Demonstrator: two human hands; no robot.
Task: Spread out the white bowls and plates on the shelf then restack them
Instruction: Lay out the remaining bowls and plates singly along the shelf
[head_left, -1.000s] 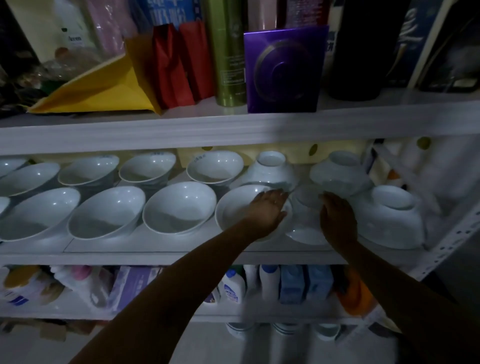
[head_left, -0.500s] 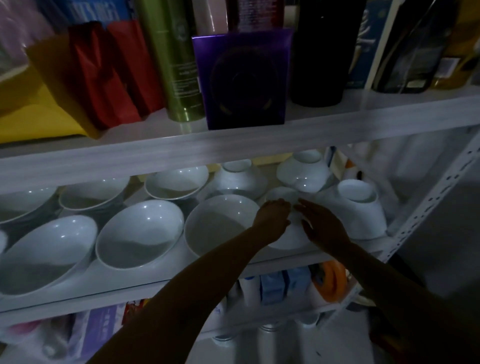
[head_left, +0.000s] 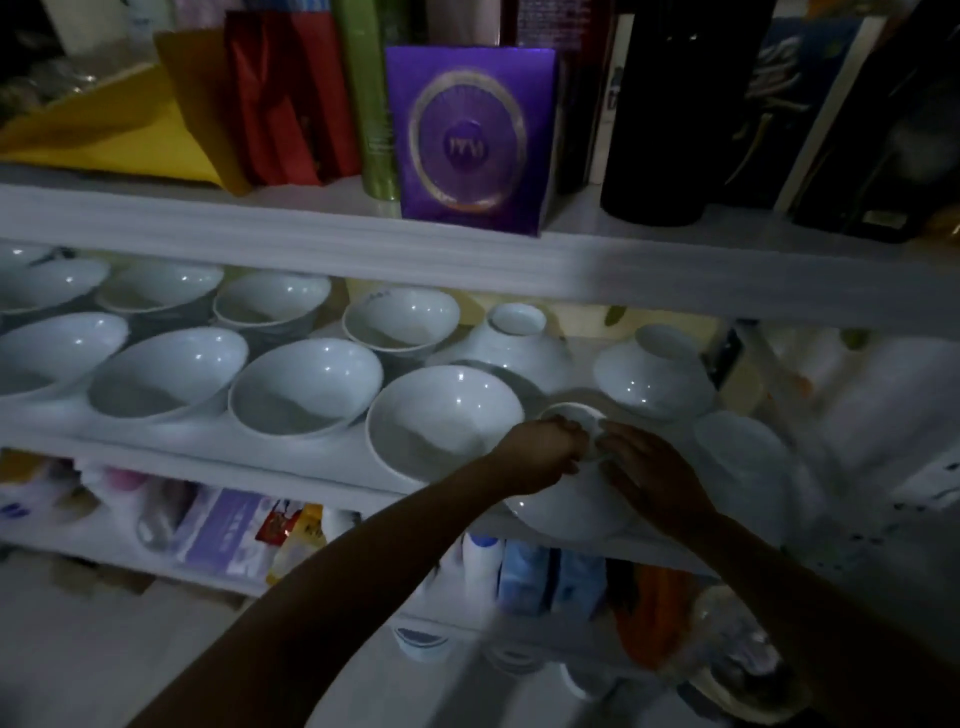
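Bowl: upturned bowl sits at the shelf front edge, toward its right end.
Fingers: our left hand and right hand curl around its foot and sides, gripping.
Tip: we'd lift straight, clear of the neighbour bowl.

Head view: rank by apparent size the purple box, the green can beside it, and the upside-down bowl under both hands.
1. purple box, largest.
2. upside-down bowl, partly covered by the left hand and right hand; nearer the camera, so unsure.
3. green can, narrowest.
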